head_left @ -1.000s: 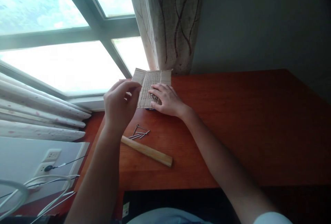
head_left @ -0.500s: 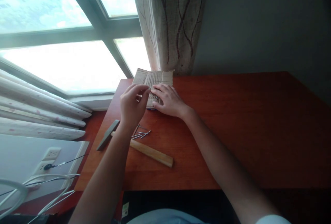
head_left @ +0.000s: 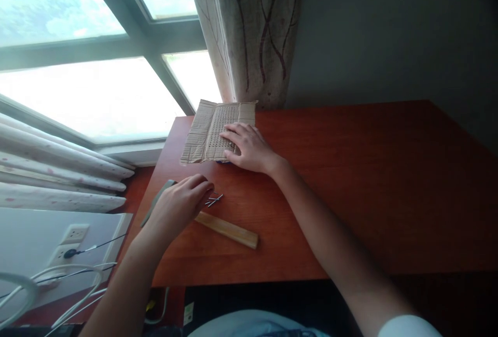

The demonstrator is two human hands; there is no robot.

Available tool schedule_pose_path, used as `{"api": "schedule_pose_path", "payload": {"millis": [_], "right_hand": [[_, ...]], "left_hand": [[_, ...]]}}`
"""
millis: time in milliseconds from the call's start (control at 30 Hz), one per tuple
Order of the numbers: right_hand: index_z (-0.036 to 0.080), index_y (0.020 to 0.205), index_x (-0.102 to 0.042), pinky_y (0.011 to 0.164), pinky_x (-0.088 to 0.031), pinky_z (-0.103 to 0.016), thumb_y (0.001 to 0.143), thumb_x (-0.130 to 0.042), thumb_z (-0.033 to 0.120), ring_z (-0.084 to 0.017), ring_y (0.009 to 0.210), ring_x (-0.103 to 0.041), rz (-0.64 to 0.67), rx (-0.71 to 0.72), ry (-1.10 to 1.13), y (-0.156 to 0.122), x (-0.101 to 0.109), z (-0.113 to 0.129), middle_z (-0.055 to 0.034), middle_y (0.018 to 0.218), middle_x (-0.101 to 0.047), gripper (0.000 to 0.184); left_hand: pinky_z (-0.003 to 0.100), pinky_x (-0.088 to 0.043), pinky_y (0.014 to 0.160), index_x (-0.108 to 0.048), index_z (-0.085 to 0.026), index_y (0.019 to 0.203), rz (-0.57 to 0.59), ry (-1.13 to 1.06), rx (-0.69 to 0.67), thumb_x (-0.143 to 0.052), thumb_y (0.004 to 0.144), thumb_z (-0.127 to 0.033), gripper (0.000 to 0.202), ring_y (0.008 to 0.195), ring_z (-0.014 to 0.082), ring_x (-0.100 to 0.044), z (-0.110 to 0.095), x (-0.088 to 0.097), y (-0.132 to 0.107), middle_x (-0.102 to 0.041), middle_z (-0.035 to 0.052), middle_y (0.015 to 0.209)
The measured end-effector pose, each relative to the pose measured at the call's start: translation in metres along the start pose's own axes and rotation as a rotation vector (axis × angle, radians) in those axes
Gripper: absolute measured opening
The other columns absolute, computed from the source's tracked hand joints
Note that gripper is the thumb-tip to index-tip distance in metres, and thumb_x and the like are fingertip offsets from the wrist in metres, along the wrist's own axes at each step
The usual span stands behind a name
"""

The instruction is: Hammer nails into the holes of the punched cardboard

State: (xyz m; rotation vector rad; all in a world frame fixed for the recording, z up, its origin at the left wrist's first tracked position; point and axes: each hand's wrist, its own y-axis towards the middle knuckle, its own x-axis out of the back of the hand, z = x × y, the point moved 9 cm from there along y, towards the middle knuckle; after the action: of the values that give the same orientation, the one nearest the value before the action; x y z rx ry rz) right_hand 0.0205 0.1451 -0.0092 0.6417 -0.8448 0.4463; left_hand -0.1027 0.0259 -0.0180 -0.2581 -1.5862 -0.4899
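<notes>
A piece of cardboard [head_left: 197, 135] lies near the table's far left edge, with a panel full of small holes [head_left: 224, 115] along its middle. My right hand [head_left: 249, 148] rests on the right side of that panel, fingers spread and lying flat. Nearer to me, my left hand [head_left: 182, 199] is over several metal nails [head_left: 215, 200], its fingers curled together and the tips hidden. Under this hand lies a hammer, whose wooden handle [head_left: 227, 229] shows to the right and whose grey head [head_left: 157, 199] is partly covered.
The brown wooden table [head_left: 350, 186] stretches to the right. At the left are a window [head_left: 78, 98], a curtain [head_left: 58, 171] and a wall socket [head_left: 62, 255] with a plug and loose cables [head_left: 89, 285]. Another curtain [head_left: 257, 31] hangs behind the cardboard.
My left hand has left the holed panel and come back toward me to the nails and hammer, uncovering the cardboard's left flap. My right hand stays on the panel.
</notes>
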Motion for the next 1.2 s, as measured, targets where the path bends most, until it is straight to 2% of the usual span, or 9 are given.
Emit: {"api": "schedule_pose_path", "payload": {"millis": [167, 300, 433, 567, 667, 733, 833, 967, 1200], "right_hand": [[0.019, 0.138, -0.063, 0.124, -0.028, -0.046, 0.092, -0.06, 0.034, -0.028, 0.145, -0.041, -0.006, 0.004, -0.009, -0.001, 0.001, 0.0, -0.0107, 0.155, -0.053, 0.048], [0.019, 0.138, -0.063, 0.124, -0.028, -0.045, 0.092, -0.06, 0.034, -0.027, 0.145, -0.042, -0.002, 0.012, -0.013, -0.001, 0.001, 0.0, -0.0102, 0.154, -0.054, 0.048], [0.017, 0.139, -0.062, 0.124, -0.028, -0.045, 0.092, -0.06, 0.034, -0.028, 0.145, -0.042, 0.001, 0.014, -0.014, 0.0, 0.0, 0.0, -0.0109, 0.154, -0.053, 0.05], [0.02, 0.139, -0.062, 0.123, -0.029, -0.046, 0.092, -0.061, 0.034, -0.028, 0.145, -0.042, 0.001, 0.005, -0.007, 0.0, 0.0, -0.001, -0.0102, 0.155, -0.053, 0.049], [0.02, 0.139, -0.062, 0.123, -0.03, -0.046, 0.092, -0.061, 0.034, -0.028, 0.145, -0.042, 0.001, 0.005, -0.008, 0.0, 0.0, -0.001, -0.01, 0.155, -0.053, 0.049], [0.018, 0.14, -0.062, 0.123, -0.029, -0.046, 0.093, -0.06, 0.034, -0.029, 0.145, -0.041, 0.004, 0.003, -0.011, -0.001, 0.0, -0.001, -0.0107, 0.155, -0.053, 0.05], [0.018, 0.141, -0.061, 0.122, -0.03, -0.048, 0.093, -0.06, 0.037, -0.031, 0.145, -0.041, 0.013, 0.004, -0.01, 0.0, 0.0, -0.001, -0.0118, 0.155, -0.052, 0.052], [0.019, 0.14, -0.062, 0.121, -0.031, -0.049, 0.092, -0.061, 0.038, -0.031, 0.145, -0.041, 0.011, 0.01, -0.005, 0.0, -0.003, -0.003, -0.0109, 0.156, -0.052, 0.052], [0.018, 0.141, -0.061, 0.122, -0.03, -0.048, 0.09, -0.063, 0.035, -0.031, 0.145, -0.041, 0.002, 0.014, 0.005, 0.001, -0.004, -0.004, -0.0115, 0.156, -0.052, 0.054]], "left_hand": [[0.03, -0.048, 0.068, -0.071, -0.023, 0.101, 0.096, -0.003, -0.012, -0.049, 0.103, -0.028, 0.022, 0.085, 0.0202, -0.07, -0.007, -0.017, -0.004, -0.072, 0.0053, 0.099], [0.029, -0.048, 0.068, -0.071, -0.024, 0.102, 0.123, -0.045, -0.006, -0.049, 0.104, -0.029, 0.022, 0.083, 0.0187, -0.07, -0.008, -0.02, -0.002, -0.072, 0.005, 0.102], [0.028, -0.047, 0.065, -0.071, -0.023, 0.1, -0.017, -0.08, 0.054, -0.054, 0.101, -0.03, 0.018, 0.078, 0.0168, -0.068, 0.0, -0.002, 0.0, -0.074, 0.0039, 0.102], [0.025, -0.048, 0.064, -0.07, -0.021, 0.099, -0.226, -0.204, 0.121, -0.058, 0.098, -0.024, 0.012, 0.07, 0.012, -0.065, 0.005, 0.03, 0.007, -0.073, 0.0028, 0.1], [0.024, -0.048, 0.062, -0.07, -0.02, 0.098, -0.37, -0.298, 0.154, -0.061, 0.096, -0.023, 0.01, 0.067, 0.0108, -0.062, 0.006, 0.051, 0.02, -0.07, 0.0022, 0.09], [0.024, -0.047, 0.061, -0.071, -0.02, 0.099, -0.408, -0.345, 0.168, -0.062, 0.095, -0.024, 0.011, 0.066, 0.0106, -0.06, 0.006, 0.056, 0.033, -0.068, 0.0015, 0.086], [0.024, -0.048, 0.062, -0.073, -0.02, 0.101, -0.411, -0.375, 0.189, -0.062, 0.094, -0.025, 0.015, 0.067, 0.0112, -0.061, 0.008, 0.053, 0.055, -0.068, 0.002, 0.086], [0.026, -0.047, 0.063, -0.076, -0.02, 0.102, -0.354, -0.398, 0.16, -0.064, 0.089, -0.022, 0.018, 0.068, 0.013, -0.062, 0.01, 0.041, 0.081, -0.07, 0.0026, 0.086], [0.029, -0.047, 0.066, -0.078, -0.022, 0.097, -0.311, -0.378, 0.15, -0.063, 0.088, -0.023, 0.018, 0.068, 0.0152, -0.062, 0.016, 0.034, 0.095, -0.072, 0.0038, 0.086]]}}
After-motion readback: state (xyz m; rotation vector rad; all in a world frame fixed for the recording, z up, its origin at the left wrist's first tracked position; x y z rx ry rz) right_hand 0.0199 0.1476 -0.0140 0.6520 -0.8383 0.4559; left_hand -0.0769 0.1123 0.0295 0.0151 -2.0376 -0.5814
